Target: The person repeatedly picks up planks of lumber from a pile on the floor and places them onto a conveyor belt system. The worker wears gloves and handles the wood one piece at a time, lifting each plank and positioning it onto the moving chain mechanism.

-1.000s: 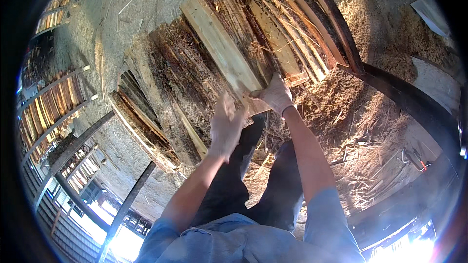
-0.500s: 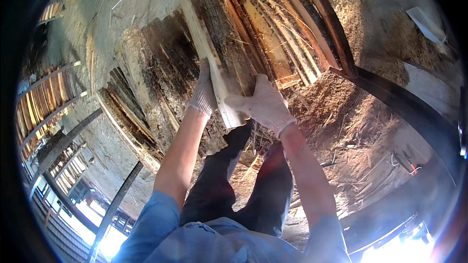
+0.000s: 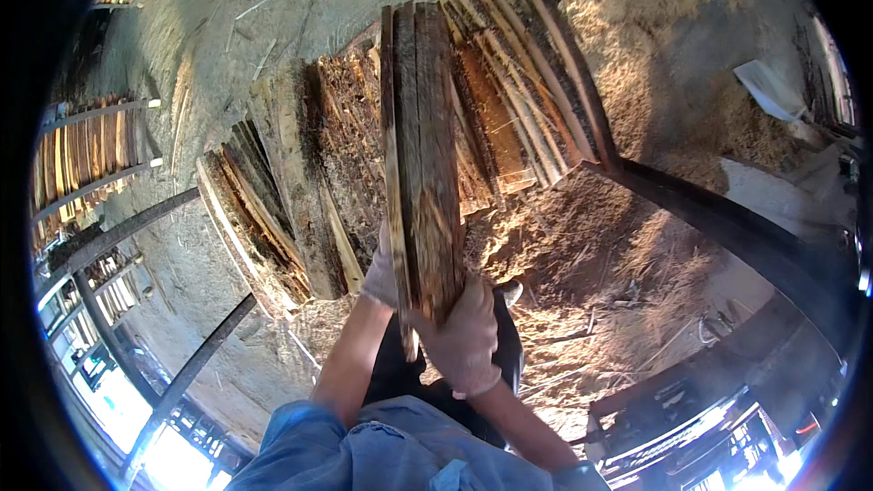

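Both my hands wear pale knitted gloves and grip the near part of a stack of rough wooden boards. The boards are long, grey-brown and bark-edged, pressed side by side and pointing away from me. My left hand is closed on the stack's left side. On the right side, my right hand wraps around the near end, thumb across it. Some fingers are hidden by the wood. Under and beside the stack lies a row of other rough boards, with more boards to its right.
A dark metal beam runs from the right-hand boards toward the lower right. Thin dark rails stand at left, near racks of stacked boards. Sawdust covers the floor at right, where a white sheet lies.
The held boards have come up and nearer my body, turning more upright in view. Both hands moved down the picture with them, and more of the boards underneath at left shows.
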`<act>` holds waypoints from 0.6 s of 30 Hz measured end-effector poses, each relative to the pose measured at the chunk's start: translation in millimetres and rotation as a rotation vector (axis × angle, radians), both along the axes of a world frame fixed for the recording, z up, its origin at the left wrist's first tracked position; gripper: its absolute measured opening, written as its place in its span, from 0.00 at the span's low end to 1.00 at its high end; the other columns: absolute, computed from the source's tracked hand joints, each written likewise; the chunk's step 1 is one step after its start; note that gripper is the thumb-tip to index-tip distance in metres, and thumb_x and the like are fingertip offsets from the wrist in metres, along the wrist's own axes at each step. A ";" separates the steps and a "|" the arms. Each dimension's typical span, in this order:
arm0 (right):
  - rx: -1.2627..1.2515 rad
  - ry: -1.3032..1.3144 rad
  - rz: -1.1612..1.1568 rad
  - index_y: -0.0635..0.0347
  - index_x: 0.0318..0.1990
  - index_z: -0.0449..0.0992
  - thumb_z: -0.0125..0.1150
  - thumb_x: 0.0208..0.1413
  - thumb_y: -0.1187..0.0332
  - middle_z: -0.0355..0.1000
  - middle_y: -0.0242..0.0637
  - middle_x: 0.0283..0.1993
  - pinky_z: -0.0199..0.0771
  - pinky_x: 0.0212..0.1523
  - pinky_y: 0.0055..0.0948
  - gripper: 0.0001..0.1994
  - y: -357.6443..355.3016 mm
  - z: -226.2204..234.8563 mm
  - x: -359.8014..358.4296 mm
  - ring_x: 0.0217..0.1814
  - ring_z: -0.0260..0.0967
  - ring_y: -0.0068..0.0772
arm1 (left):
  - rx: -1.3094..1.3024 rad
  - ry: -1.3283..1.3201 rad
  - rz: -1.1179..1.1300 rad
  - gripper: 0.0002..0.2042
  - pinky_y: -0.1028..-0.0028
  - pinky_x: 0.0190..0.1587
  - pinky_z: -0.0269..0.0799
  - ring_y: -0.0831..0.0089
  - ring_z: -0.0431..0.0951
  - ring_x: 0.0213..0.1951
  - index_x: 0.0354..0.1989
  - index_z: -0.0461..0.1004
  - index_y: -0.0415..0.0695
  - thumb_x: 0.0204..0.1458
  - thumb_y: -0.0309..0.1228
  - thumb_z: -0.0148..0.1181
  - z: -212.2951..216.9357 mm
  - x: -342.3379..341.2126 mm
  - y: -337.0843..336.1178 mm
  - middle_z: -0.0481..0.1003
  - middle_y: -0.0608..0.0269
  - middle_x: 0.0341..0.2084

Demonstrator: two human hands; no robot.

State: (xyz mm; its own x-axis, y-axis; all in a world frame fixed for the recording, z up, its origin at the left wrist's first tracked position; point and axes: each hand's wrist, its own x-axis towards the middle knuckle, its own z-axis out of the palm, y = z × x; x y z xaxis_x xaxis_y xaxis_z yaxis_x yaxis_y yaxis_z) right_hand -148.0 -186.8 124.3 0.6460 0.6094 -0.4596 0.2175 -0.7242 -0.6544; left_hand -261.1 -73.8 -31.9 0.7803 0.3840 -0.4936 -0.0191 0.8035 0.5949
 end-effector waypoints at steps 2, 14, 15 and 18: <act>0.087 -0.175 -0.037 0.76 0.63 0.56 0.78 0.43 0.42 0.65 0.64 0.57 0.76 0.54 0.52 0.52 -29.5 34.4 -26.7 0.54 0.69 0.67 | -0.096 0.051 0.029 0.31 0.58 0.60 0.72 0.62 0.76 0.53 0.67 0.67 0.44 0.65 0.56 0.52 31.5 -5.6 -27.5 0.74 0.56 0.53; 0.693 0.876 -0.177 0.71 0.72 0.57 0.65 0.54 0.34 0.67 0.45 0.67 0.58 0.71 0.37 0.52 -85.4 187.7 96.5 0.67 0.63 0.38 | -0.186 -0.092 -0.112 0.33 0.60 0.58 0.73 0.62 0.76 0.51 0.68 0.65 0.44 0.64 0.57 0.53 186.4 43.1 -64.7 0.74 0.57 0.53; 0.748 0.879 -0.174 0.70 0.71 0.59 0.65 0.56 0.36 0.68 0.43 0.65 0.59 0.70 0.36 0.49 -87.9 188.0 93.9 0.66 0.64 0.36 | -0.175 -0.104 -0.122 0.33 0.60 0.57 0.73 0.62 0.76 0.51 0.68 0.65 0.45 0.64 0.57 0.53 193.2 45.7 -67.8 0.74 0.57 0.53; 0.884 0.950 -0.270 0.68 0.68 0.64 0.64 0.60 0.42 0.71 0.37 0.62 0.63 0.66 0.34 0.41 -106.9 186.0 76.3 0.63 0.66 0.31 | -0.167 -0.118 -0.162 0.33 0.60 0.57 0.74 0.62 0.76 0.51 0.68 0.65 0.45 0.64 0.58 0.53 205.2 44.1 -81.5 0.74 0.57 0.53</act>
